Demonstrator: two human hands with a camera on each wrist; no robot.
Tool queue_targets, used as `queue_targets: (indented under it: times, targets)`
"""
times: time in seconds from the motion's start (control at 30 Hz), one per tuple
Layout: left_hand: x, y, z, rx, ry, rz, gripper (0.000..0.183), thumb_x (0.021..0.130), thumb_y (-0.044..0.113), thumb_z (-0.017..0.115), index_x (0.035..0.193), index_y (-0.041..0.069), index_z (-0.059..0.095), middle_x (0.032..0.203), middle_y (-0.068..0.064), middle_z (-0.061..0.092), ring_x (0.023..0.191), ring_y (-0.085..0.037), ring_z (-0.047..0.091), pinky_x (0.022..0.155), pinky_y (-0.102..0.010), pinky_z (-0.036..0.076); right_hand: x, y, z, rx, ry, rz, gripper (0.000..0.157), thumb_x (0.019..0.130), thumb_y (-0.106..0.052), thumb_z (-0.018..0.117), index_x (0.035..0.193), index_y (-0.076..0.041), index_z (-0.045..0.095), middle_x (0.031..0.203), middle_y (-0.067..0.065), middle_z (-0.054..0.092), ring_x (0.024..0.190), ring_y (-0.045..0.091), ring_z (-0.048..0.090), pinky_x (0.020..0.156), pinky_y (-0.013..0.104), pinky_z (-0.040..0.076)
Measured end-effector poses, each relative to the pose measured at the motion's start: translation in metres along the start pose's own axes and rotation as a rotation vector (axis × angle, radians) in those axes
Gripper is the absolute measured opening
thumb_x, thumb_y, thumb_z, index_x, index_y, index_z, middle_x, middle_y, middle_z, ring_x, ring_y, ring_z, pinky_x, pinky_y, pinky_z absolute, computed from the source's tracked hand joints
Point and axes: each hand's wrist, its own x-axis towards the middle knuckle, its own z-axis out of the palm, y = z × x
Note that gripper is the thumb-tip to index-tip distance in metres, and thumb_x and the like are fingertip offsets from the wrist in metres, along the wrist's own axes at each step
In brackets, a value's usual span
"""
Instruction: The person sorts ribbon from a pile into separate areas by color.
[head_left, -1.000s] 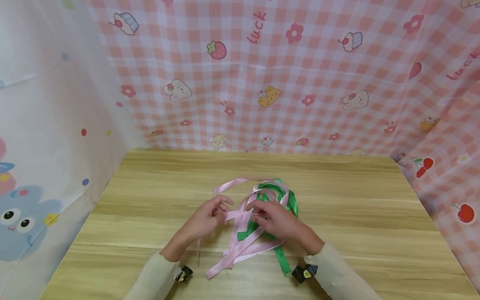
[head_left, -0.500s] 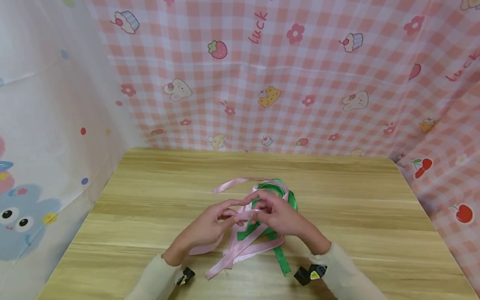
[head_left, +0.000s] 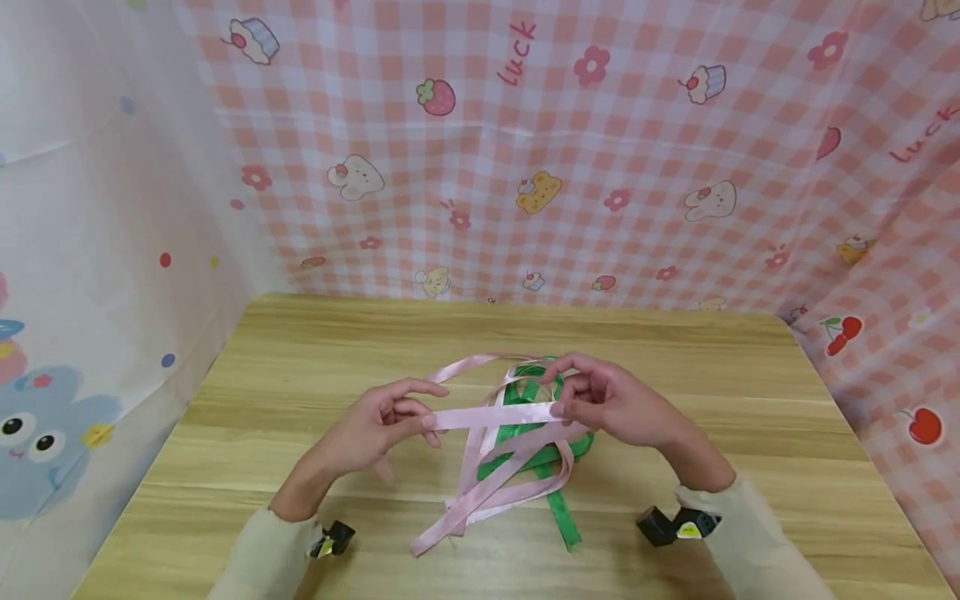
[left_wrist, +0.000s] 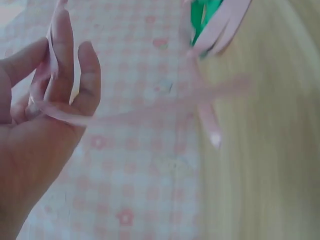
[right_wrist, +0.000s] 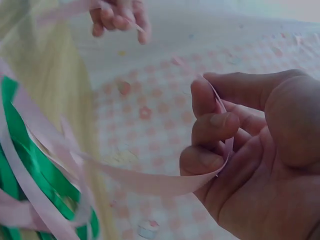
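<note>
A length of pink ribbon (head_left: 491,415) is stretched nearly level between both hands, above the pile. My left hand (head_left: 375,425) pinches its left part between thumb and fingers; in the left wrist view a loose tail of pink ribbon (left_wrist: 150,113) trails from that palm, blurred. My right hand (head_left: 618,400) pinches the other end. In the right wrist view the pink ribbon (right_wrist: 155,183) runs through the curled fingers and down to the pile. Beneath lie tangled pink strands and a green ribbon (head_left: 564,521), partly hidden by the stretched piece.
The ribbons lie on a wood-grain table (head_left: 262,400). A pink checked cloth (head_left: 487,150) hangs behind it, and a white printed cloth (head_left: 112,208) hangs at the left. Black wrist cameras sit at both cuffs.
The hands, close together half a second ago, have moved apart, left hand leftward and right hand rightward. The pink ribbon between them is now drawn out straight.
</note>
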Motion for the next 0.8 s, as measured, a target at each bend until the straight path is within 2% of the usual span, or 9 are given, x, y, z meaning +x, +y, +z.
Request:
queue_targets:
  times: [0.03,0.13,0.23,0.33,0.4,0.53,0.6,0.7,0.8]
  targets:
    - [-0.002,0.001,-0.005,-0.003,-0.009,0.014,0.037,0.099,0.005,0.058,0.135,0.001,0.052,0.095,-0.013,0.074,0.088,-0.021,0.072,0.073,-0.022,0.054,-0.003,-0.002,-0.005,0.001,-0.005,-0.002,0.024,0.098,0.003,0.056,0.121,0.001,0.049,0.070,0.008,0.049,0.053,0.013,0.035,0.044,0.030,0.031]
    - [-0.008,0.004,-0.019,0.006,-0.005,0.033,0.036,0.099,0.004,0.057,0.135,-0.001,0.052,0.094,-0.013,0.074,0.088,-0.023,0.072,0.092,-0.029,0.053,-0.012,-0.008,-0.016,-0.001,-0.014,-0.011,0.023,0.098,0.002,0.057,0.120,0.001,0.050,0.072,0.009,0.053,0.052,0.018,0.035,0.042,0.035,0.028]
    - [-0.014,0.008,-0.030,0.044,0.062,0.001,0.035,0.097,0.006,0.061,0.131,-0.001,0.054,0.092,-0.011,0.075,0.085,-0.026,0.072,0.088,-0.030,0.056,-0.022,-0.011,-0.027,-0.009,-0.015,-0.026,0.022,0.098,0.003,0.056,0.118,0.001,0.050,0.076,0.007,0.058,0.053,0.021,0.036,0.041,0.035,0.029]
    - [-0.019,0.012,-0.039,0.073,0.110,-0.027,0.035,0.097,0.007,0.063,0.129,-0.002,0.055,0.091,-0.002,0.076,0.081,-0.024,0.072,0.084,-0.031,0.058,-0.032,-0.012,-0.037,-0.011,-0.008,-0.048,0.022,0.097,0.006,0.055,0.118,0.000,0.052,0.079,0.007,0.061,0.054,0.023,0.038,0.041,0.035,0.030]
    - [-0.023,0.013,-0.046,0.078,0.092,-0.019,0.035,0.098,0.006,0.061,0.130,-0.005,0.053,0.093,-0.001,0.076,0.082,-0.022,0.072,0.083,-0.030,0.058,-0.039,-0.012,-0.043,-0.010,0.000,-0.056,0.022,0.097,0.007,0.054,0.117,-0.001,0.053,0.081,0.009,0.063,0.056,0.024,0.040,0.042,0.037,0.030]
    - [-0.030,0.013,-0.059,0.073,0.013,0.030,0.036,0.099,-0.002,0.054,0.133,-0.012,0.047,0.099,-0.005,0.076,0.085,-0.018,0.072,0.083,-0.030,0.057,-0.054,-0.009,-0.056,-0.012,0.017,-0.071,0.025,0.097,0.011,0.050,0.118,-0.002,0.055,0.084,0.006,0.064,0.059,0.023,0.042,0.044,0.038,0.032]
    - [-0.032,0.012,-0.064,0.081,0.014,0.026,0.036,0.098,-0.002,0.056,0.133,-0.008,0.050,0.098,-0.005,0.075,0.083,-0.015,0.071,0.078,-0.030,0.058,-0.062,-0.007,-0.061,-0.010,0.028,-0.068,0.027,0.097,0.013,0.048,0.118,-0.003,0.056,0.085,0.005,0.065,0.060,0.020,0.045,0.043,0.035,0.036]
    - [-0.036,0.010,-0.071,0.096,0.046,0.002,0.036,0.095,-0.001,0.062,0.131,0.001,0.056,0.094,-0.001,0.075,0.078,-0.011,0.068,0.067,-0.026,0.056,-0.072,-0.005,-0.068,0.008,0.031,-0.062,0.029,0.097,0.014,0.045,0.118,-0.003,0.056,0.088,0.004,0.065,0.062,0.017,0.047,0.047,0.030,0.048]
    - [-0.041,0.006,-0.080,0.086,0.020,0.015,0.037,0.095,-0.004,0.061,0.131,0.003,0.057,0.096,0.001,0.074,0.077,-0.009,0.067,0.062,-0.024,0.054,-0.082,-0.002,-0.076,0.015,0.034,-0.057,0.029,0.098,0.015,0.044,0.118,-0.002,0.055,0.089,0.006,0.065,0.062,0.018,0.047,0.052,0.031,0.054]
